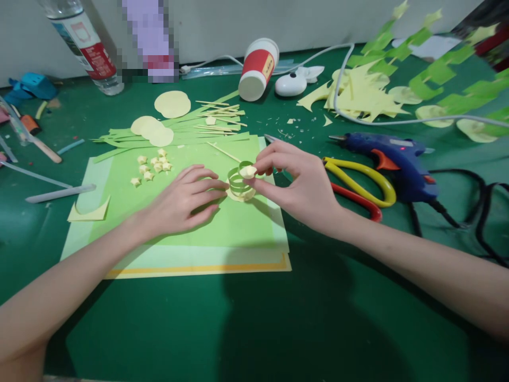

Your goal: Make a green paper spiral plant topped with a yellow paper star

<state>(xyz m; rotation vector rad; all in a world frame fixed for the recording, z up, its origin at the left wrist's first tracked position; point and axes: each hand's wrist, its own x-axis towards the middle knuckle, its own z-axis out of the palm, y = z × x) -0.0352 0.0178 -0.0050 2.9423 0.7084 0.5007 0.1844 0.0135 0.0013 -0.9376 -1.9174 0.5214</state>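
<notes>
Head view: on the dark green, smooth table, toward its near edge, lies a flat stack of light green and pale yellow paper sheets, the lowest one showing an orange band. The left hand rests palm down on it, fingers loosely spread and gripping nothing, tips right at a curled green paper strip; whether they touch it, I cannot tell. That strip rises in springy loops from a round pale yellow paper disc near the stack's right side. The right hand pinches a small, puffy pale yellow paper star between thumb and forefinger, just over the loops, the other fingers bent.

Left of the left hand sits a cluster of similar plump pale yellow folded stars, and near the stack's left edge a pale yellow paper offcut with a concave curve. Toward the table's right edge are scissors with yellow and red handles and, just beyond, a blue plastic glue gun with an orange trigger. Behind the stack, flat green paper strips lie in a loose bundle, smooth pale yellow discs beside them. Farther on, jagged yellow paper scraps are heaped; near the table's far edge, a red-and-white paper cup lies tipped and a clear plastic bottle stands.
</notes>
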